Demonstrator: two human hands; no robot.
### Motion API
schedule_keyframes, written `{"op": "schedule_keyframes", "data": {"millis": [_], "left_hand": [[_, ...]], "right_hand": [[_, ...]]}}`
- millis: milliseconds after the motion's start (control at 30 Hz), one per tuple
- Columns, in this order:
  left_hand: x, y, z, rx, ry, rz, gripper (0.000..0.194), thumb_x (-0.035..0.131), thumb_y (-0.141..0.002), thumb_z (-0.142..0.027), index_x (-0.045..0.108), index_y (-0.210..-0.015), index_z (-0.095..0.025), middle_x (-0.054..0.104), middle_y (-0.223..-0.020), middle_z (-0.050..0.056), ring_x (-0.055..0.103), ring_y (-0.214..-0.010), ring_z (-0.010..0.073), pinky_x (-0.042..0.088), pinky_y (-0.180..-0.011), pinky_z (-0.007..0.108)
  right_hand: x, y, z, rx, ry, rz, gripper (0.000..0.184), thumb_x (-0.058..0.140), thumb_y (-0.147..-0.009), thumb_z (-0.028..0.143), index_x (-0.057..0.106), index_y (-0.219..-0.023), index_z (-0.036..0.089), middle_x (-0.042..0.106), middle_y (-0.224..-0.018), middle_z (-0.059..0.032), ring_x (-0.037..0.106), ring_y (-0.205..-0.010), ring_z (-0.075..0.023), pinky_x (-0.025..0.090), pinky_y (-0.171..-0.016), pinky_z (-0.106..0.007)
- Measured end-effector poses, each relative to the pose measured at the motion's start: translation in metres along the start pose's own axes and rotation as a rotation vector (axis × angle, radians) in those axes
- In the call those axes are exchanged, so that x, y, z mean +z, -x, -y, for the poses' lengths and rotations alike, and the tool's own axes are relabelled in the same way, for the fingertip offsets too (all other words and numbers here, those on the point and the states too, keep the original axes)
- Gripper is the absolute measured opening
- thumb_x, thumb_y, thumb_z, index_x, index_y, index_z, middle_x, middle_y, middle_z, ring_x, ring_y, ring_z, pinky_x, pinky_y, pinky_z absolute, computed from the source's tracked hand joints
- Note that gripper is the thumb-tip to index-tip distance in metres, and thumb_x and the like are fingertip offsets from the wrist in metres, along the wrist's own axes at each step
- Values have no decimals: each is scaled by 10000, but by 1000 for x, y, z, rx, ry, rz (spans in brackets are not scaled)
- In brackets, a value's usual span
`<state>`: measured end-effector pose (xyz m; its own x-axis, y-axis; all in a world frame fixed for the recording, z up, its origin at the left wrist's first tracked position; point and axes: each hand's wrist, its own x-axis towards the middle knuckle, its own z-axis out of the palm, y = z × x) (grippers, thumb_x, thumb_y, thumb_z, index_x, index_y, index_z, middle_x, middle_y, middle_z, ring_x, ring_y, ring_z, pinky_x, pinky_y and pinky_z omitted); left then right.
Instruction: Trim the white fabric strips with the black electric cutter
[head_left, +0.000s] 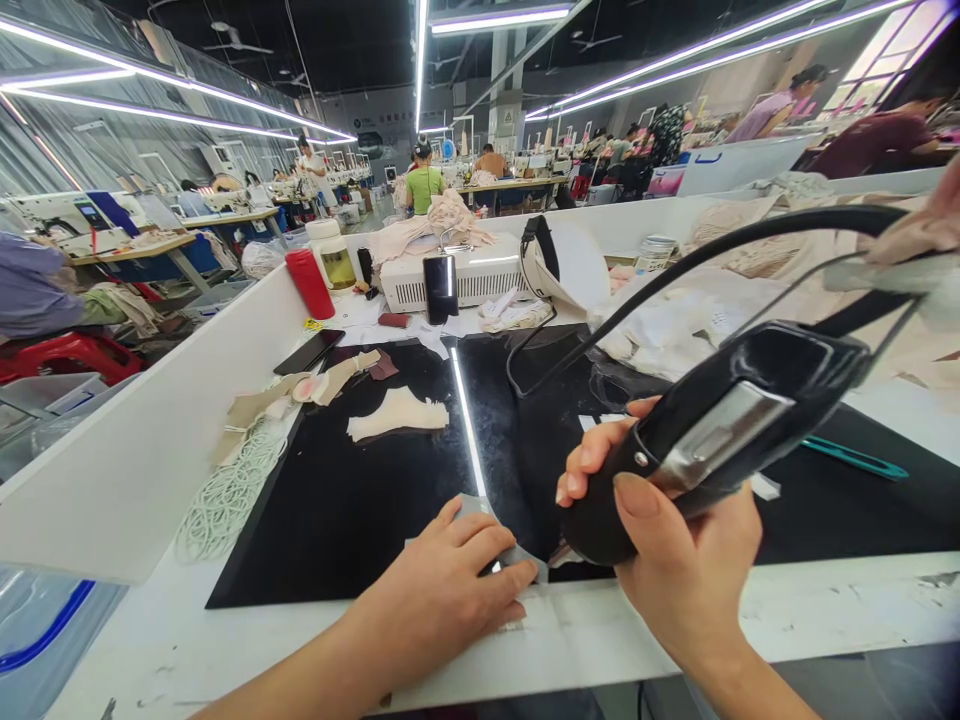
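My right hand [675, 560] is wrapped round the handle of a black corded tool that looks like a steam iron [720, 430], with a metallic panel on its side. It is tilted, its rounded end low over the black mat [337, 520]; its sole is mostly hidden. Left of it, my left hand [457, 570] lies flat with fingers outstretched, pressing on a small grey piece [472, 504] at the mat's front edge. The fingers hide most of that piece. Farther back on the mat rests a cream fabric piece [397, 414].
A thick black cord [645, 300] arches over the mat's right side, near teal tweezers [855, 457]. Pale cord [232, 490] and fabric scraps lie left. Behind stand a phone [440, 288], a white machine [480, 275] and a red cylinder [309, 284]. People work beyond the white partition.
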<state>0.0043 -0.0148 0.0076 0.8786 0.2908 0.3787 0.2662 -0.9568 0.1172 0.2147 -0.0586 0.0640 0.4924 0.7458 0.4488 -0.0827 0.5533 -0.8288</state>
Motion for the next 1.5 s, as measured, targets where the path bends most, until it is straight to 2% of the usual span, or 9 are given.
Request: {"op": "schedule_keyframes", "data": {"millis": [267, 467, 767, 933, 1233, 1300, 1400, 1500], "left_hand": [[-3, -1, -2, -1, -4, -5, 277, 733, -1150, -369, 719, -1386, -224, 795, -1269, 72, 754, -1227, 252, 557, -1254, 522], [1, 0, -1, -5, 2, -17, 243, 712, -1163, -362, 729, -1367, -230, 801, -1271, 70, 756, -1225, 241, 556, -1255, 521], [-1, -4, 1, -56, -24, -7, 255, 755, -1134, -360, 730, -1349, -226, 793, -1292, 80, 769, -1235, 261, 589, -1231, 540], [1, -4, 1, -47, -23, -36, 237, 730, -1150, -354, 726, -1348, -224, 800, -1280, 76, 773, -1219, 266, 593, -1221, 542], [3, -4, -1, -38, -26, -44, 250, 733, -1147, -367, 741, -1351, -224, 801, -1276, 80, 771, -1210, 262, 587, -1224, 546], [-1, -4, 0, -39, -1, -38, 253, 710, -1158, -371, 738, -1367, -230, 800, -1302, 79, 773, -1225, 263, 584, -1234, 548], [-17, 1, 6, -64, 67, -21, 264, 621, -1202, -374, 724, -1407, -243, 788, -1376, 81, 773, -1271, 243, 540, -1294, 548], [-39, 17, 16, -185, 125, -8, 287, 578, -1219, -349, 721, -1439, -232, 783, -1383, 100, 771, -1287, 229, 530, -1312, 512]], "right_hand": [[2, 0, 1, -1, -27, 4, 482, 968, -922, 502, 655, -1244, 326, 729, -897, 41, 708, -641, -176, 611, -526, -322], [2, 1, 0, -31, 0, 25, 393, 917, -981, 463, 651, -1233, 322, 723, -862, 42, 691, -628, -168, 611, -540, -322], [5, -9, 6, -31, -22, -29, 485, 983, -888, 527, 665, -1191, 322, 705, -826, 50, 679, -603, -178, 622, -544, -338], [4, -4, 3, -13, -39, 8, 470, 965, -919, 511, 657, -1220, 325, 720, -856, 42, 698, -625, -185, 605, -518, -324], [5, 0, 0, -33, 2, 12, 388, 925, -972, 469, 662, -1217, 320, 716, -836, 45, 693, -636, -170, 623, -568, -327], [6, -3, 2, -15, -11, 8, 429, 959, -930, 488, 670, -1198, 318, 718, -826, 47, 692, -627, -171, 632, -566, -326], [7, -9, 9, 13, -36, -18, 499, 1022, -843, 507, 693, -1161, 309, 725, -817, 46, 695, -620, -173, 652, -573, -329], [9, -14, 15, 16, -32, -23, 561, 1073, -758, 505, 711, -1137, 304, 733, -800, 43, 701, -624, -184, 665, -574, -337]]}}
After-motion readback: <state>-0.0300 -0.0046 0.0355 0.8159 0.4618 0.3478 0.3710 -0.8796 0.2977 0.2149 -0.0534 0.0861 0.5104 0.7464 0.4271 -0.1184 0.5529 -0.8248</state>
